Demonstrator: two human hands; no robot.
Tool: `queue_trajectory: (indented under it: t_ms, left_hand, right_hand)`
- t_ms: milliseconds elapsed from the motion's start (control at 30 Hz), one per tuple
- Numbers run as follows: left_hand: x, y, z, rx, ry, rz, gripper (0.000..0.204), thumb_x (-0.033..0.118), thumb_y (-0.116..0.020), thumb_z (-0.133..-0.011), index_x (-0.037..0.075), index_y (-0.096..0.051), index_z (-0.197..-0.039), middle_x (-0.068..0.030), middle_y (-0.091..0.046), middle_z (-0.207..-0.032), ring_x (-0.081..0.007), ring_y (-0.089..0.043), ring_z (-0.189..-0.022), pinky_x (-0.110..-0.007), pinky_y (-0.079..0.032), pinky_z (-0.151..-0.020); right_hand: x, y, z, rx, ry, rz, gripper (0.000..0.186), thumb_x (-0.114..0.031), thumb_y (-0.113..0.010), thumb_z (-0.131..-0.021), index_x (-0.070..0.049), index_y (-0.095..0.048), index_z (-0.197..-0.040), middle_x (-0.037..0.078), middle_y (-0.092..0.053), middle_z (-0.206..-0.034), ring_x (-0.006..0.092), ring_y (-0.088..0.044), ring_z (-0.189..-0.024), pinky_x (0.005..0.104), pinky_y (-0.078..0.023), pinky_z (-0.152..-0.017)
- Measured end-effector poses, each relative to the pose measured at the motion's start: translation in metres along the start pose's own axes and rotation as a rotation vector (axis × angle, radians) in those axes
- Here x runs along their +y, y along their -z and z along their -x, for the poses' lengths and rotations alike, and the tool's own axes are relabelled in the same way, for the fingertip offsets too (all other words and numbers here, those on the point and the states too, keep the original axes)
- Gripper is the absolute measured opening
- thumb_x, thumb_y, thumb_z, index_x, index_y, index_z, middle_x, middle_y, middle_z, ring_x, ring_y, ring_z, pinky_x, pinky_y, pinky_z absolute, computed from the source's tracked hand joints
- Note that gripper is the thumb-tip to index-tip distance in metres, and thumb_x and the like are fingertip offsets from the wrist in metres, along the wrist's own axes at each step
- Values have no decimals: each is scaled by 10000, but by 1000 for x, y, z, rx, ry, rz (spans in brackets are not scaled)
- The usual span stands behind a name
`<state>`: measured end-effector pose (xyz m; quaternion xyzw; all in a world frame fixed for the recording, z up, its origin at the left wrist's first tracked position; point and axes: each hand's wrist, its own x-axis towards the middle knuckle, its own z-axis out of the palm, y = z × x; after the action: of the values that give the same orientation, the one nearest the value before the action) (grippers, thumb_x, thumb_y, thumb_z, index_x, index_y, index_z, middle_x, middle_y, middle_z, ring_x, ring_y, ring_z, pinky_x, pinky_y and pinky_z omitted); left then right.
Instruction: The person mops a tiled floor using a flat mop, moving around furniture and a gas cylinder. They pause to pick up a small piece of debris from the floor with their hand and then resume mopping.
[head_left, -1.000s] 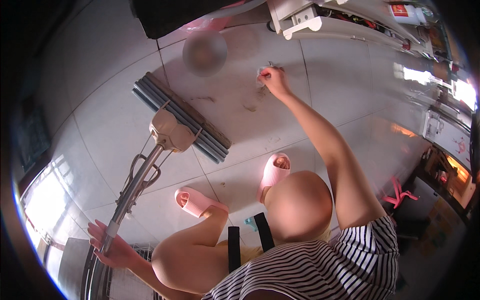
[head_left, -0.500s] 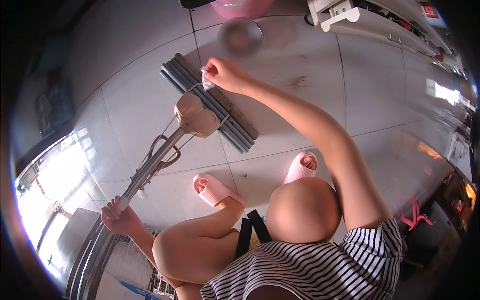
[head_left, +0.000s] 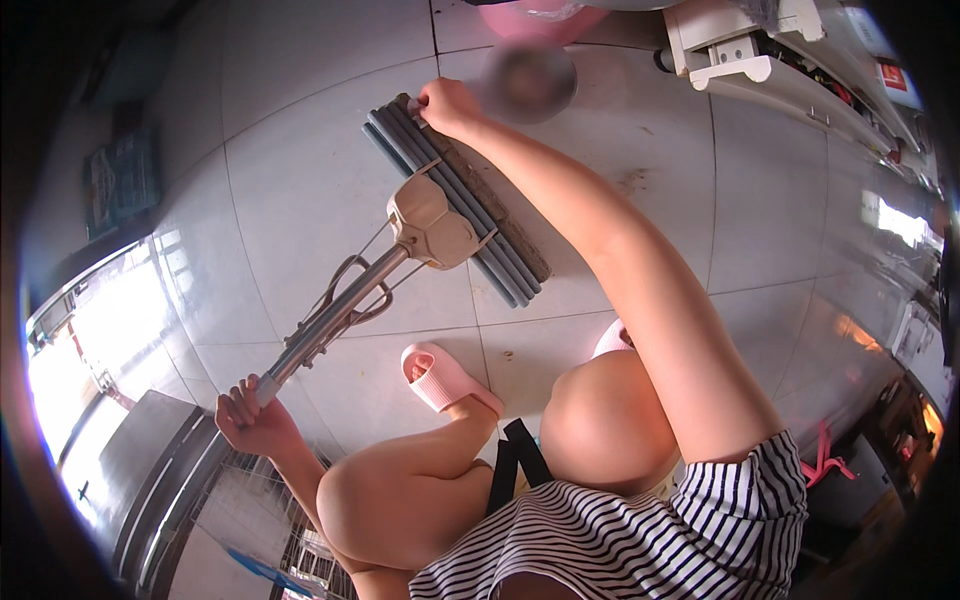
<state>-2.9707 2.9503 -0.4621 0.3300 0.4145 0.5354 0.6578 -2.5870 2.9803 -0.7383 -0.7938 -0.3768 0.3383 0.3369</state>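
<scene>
Bowl (head_left: 535, 82): I see it on the floor (head_left: 600, 235), just beside the right hand (head_left: 447, 107), near a pink tub (head_left: 545, 22).
Mop (head_left: 433, 222): slants across the floor ahead of the slippers (head_left: 447, 378).
Left hand (head_left: 250, 418): fingers curled round the mop's pole.
Right hand: fingers pinching a pale scrap (head_left: 415, 112) at the mop head's far end.

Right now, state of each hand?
Left hand: closed around the mop handle.
Right hand: closed on a tissue, mostly hidden, at the mop head.
</scene>
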Motion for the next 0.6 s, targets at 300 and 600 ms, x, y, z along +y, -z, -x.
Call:
queue_trajectory:
  t_ms: [300,600]
  left_hand:
    - [2,-3,-3,88,-35,-49,381,94,-414,-835,165,-228,-510,35,-197,-465,-86,-266,-452,-320,-407,-732]
    - [3,-12,-3,122,-27,-68,386,98,-422,-835,161,-237,-502,29,-212,-465,-95,-269,-462,-329,-408,-731]
  right_hand:
    - [8,31,13,-11,-80,-75,219,-250,-587,-760,-48,-654,-711,169,-626,-711,304,-622,-712,381,-477,-633]
    - [-2,-3,-26,-18,-66,-124,211,-295,-606,-762,-94,-660,-796,104,-647,-831,280,-616,-792,373,-483,-685]
